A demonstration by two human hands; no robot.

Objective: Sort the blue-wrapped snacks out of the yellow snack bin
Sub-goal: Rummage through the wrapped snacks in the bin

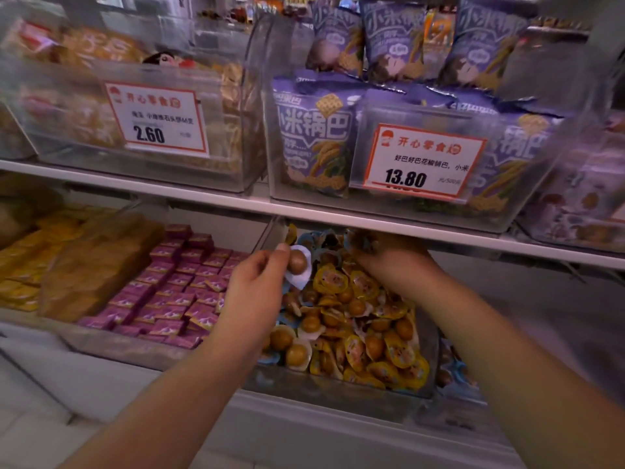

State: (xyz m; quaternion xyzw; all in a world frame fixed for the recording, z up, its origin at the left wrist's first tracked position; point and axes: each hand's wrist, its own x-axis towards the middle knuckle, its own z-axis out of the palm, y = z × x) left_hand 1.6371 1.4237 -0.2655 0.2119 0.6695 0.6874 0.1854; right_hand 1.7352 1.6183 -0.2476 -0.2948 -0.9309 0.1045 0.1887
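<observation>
Reaching deep under the shelf (338,216), blue-wrapped snacks (363,243) were clutched by the right hand (389,262) at the yellow snack bin (341,389) back; one snack (298,265) was pinched by the left hand (257,282). Loose packs could be spilled.

yellow snacks (363,286); blue-wrapped snacks (313,240); purple packets (176,292); purple bags (314,143).

Both hands: left (252,286) pinching, right (389,262) curled.
</observation>
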